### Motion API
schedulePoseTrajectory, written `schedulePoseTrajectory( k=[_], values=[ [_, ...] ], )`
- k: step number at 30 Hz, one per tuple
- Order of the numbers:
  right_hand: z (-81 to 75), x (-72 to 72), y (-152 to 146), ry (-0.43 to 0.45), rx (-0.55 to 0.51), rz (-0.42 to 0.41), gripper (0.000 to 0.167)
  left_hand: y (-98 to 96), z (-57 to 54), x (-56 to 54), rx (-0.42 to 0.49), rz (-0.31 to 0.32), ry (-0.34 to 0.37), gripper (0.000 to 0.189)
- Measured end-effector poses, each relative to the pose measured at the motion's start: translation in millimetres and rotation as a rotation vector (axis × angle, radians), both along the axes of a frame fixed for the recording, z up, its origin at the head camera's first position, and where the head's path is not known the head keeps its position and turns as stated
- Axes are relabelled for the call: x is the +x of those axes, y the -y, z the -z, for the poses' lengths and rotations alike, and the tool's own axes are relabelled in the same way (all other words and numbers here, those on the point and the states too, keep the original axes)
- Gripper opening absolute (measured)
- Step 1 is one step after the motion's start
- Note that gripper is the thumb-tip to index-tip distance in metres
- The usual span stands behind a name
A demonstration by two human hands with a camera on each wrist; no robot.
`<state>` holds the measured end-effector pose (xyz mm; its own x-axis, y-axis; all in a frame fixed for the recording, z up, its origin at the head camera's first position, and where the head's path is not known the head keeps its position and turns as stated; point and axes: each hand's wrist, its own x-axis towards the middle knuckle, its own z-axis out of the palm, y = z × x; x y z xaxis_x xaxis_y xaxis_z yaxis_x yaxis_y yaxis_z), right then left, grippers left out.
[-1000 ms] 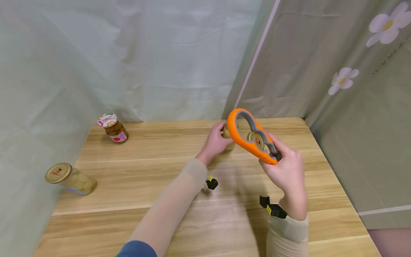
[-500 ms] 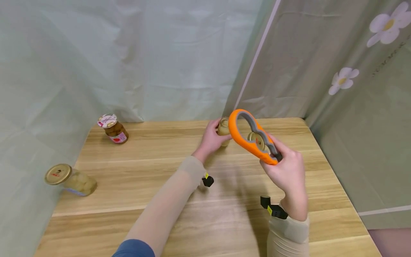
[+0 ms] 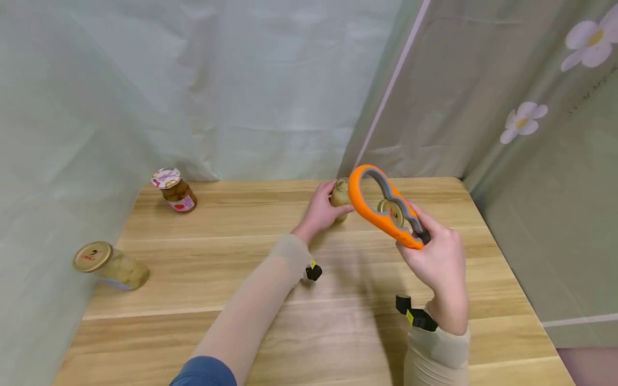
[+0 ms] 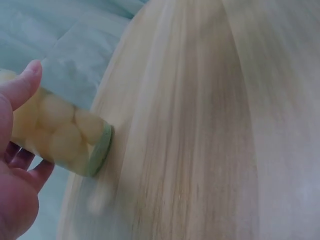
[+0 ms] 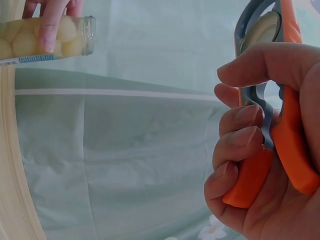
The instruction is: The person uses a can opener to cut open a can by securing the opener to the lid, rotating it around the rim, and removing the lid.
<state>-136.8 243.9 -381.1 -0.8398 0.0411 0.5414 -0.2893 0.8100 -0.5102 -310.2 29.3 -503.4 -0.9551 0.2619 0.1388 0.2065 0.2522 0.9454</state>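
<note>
My left hand [image 3: 321, 210] grips an uncapped glass jar [image 3: 340, 197] of pale round fruit near the table's far edge. In the left wrist view the thumb and fingers wrap round the jar [image 4: 62, 132], its base by the wood. The bare threaded rim of the jar [image 5: 89, 35] shows in the right wrist view. Raised over the table, my right hand [image 3: 436, 254] squeezes the handles of an orange and grey jar opener [image 3: 381, 221]. A gold lid [image 3: 395, 213] sits in the opener's toothed gap, apart from the jar. The palm hides part of the handles.
A jar with a gold lid [image 3: 123, 269] stands at the left edge of the wooden table [image 3: 232, 214]. Behind it is a smaller brown jar [image 3: 179, 195] with a patterned lid. Pale curtains [image 3: 270, 96] hang along the back and both sides.
My left hand has moved a little to the left with the jar, out from behind the opener. The right hand keeps the opener and lid almost still. The head view has shifted slightly.
</note>
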Motion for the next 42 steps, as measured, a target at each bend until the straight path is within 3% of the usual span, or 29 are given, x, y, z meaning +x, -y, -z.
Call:
schedulePoseTrajectory(
  k=[5, 11, 20, 24, 27, 30, 36, 42],
  values=[
    [-0.7, 0.1, 2, -0.011, 0.034, 0.004, 0.061, 0.6, -0.3, 2.7, -0.058, -0.008, -0.029, 0.096],
    [1.1, 3.2, 7, 0.01, 0.059, -0.014, 0.064, 7.9, 6.8, 11.8, -0.131, -0.043, 0.023, 0.121],
    [1.2, 7.5, 11, 0.025, 0.086, -0.02, 0.066, 24.2, 6.8, 21.2, -0.16, -0.09, -0.003, 0.125],
    [1.5, 7.2, 12, 0.032, 0.118, -0.016, 0.064, 30.1, 3.1, 22.6, -0.121, -0.099, -0.003, 0.123],
    [2.8, 5.2, 14, 0.034, 0.141, -0.022, 0.063, 37.1, -1.7, 25.2, -0.04, -0.119, -0.002, 0.118],
    [4.6, 3.3, 16, 0.04, 0.151, -0.029, 0.063, 47.5, -8.8, 34.5, 0.106, -0.147, 0.022, 0.11],
    [6.5, 5.7, 18, 0.092, 0.142, -0.029, 0.065, 72.2, -20.8, 68.3, 0.42, -0.194, 0.114, 0.091],
    [2.7, 5.2, 19, 0.103, 0.162, -0.038, 0.067, 91.1, -28.5, 94.4, 0.672, -0.184, 0.156, 0.068]
  ],
)
